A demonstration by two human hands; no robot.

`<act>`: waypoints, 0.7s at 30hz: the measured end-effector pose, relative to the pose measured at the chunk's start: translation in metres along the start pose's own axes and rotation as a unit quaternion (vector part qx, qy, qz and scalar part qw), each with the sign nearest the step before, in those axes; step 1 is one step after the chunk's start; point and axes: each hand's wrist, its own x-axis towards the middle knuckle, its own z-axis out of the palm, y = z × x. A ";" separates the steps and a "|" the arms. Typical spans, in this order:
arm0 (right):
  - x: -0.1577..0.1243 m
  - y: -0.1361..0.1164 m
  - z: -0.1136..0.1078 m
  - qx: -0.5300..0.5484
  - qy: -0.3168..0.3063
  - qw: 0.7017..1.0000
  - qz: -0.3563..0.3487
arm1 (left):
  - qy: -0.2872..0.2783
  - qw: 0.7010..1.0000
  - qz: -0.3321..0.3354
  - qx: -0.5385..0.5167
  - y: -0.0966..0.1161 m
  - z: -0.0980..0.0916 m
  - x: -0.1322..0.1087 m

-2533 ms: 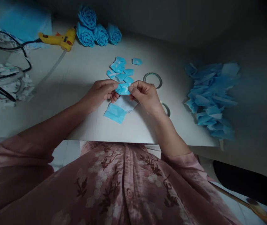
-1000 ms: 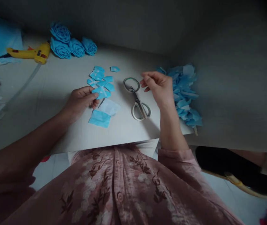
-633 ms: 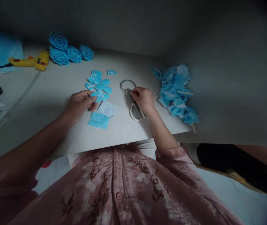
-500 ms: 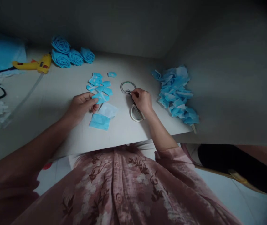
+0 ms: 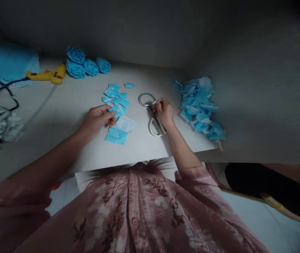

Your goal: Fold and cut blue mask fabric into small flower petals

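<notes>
Between its thumb and fingers my left hand (image 5: 99,118) pinches a blue piece (image 5: 118,111) near several small blue cut pieces (image 5: 112,91). Just below lie a whitish piece (image 5: 126,124) and a blue rectangular piece (image 5: 116,136). My right hand (image 5: 164,111) is closed, its fingertips pinched beside the scissors; a tiny white bit shows at the fingertips, too small to make out. The scissors (image 5: 155,127) lie on the table with one pale handle toward me. Beyond them a thin ring (image 5: 146,95) surrounds a small comb-like end.
Several blue rolled flowers (image 5: 91,67) stand at the back, beside a yellow glue gun (image 5: 57,74) with a black cable (image 5: 12,92). A heap of crumpled blue pieces (image 5: 198,105) is at the right by the wall. The table (image 5: 97,156) ends near my body.
The view has shifted slightly, so things on the table appear farther right. My right hand has drawn a little away from the ring. My left hand keeps its pinch on the blue piece.
</notes>
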 end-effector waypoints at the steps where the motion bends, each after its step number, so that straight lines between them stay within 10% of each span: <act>1: -0.002 -0.002 0.000 0.014 0.009 1.000 -0.014 | 0.000 1.000 -0.001 -0.002 0.000 0.000 0.000; 7: -0.027 -0.040 0.001 0.031 0.015 0.975 -0.219 | -0.011 1.000 -0.021 -0.007 0.000 0.000 -0.001; 13: -0.044 -0.079 0.016 -0.026 -0.005 0.855 -0.518 | -0.054 0.997 -0.044 -0.021 0.005 0.002 -0.005; 21: -0.041 -0.075 0.037 -0.088 0.058 0.785 -0.611 | -0.069 0.994 -0.078 -0.026 0.018 0.006 -0.008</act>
